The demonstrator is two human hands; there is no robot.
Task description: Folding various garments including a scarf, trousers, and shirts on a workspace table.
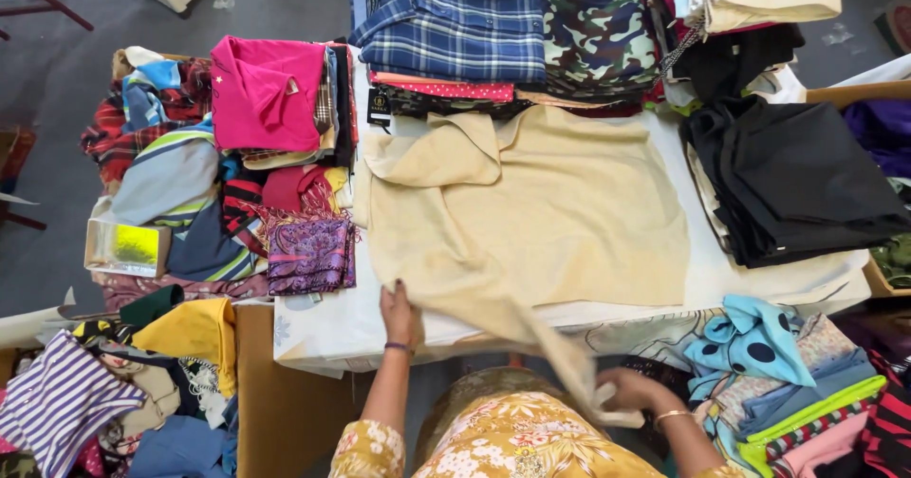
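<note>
Nearest the camera, a yellow floral garment [512,445] worn by the person is seen at the bottom edge, and both forearms are stretched forward from it. On the right hand [634,390], the fingers [607,404] are closed around a trailing corner of a beige shirt [531,212], which is pulled off the near edge of the white surface [759,283] and appears blurred there. The left hand [399,315] is laid flat, its fingers spread open and gripping nothing, pressed on the shirt's near left hem. Most of the shirt is spread flat across the middle of the surface, beyond both hands. Behind it, a blue plaid shirt [455,27] and a camouflage garment [598,41] are stacked. A pink folded top [266,93] is seen to the left, a black folded pile [797,179] to the right, and a blue dotted cloth [750,340] lies just beside the right hand.
</note>
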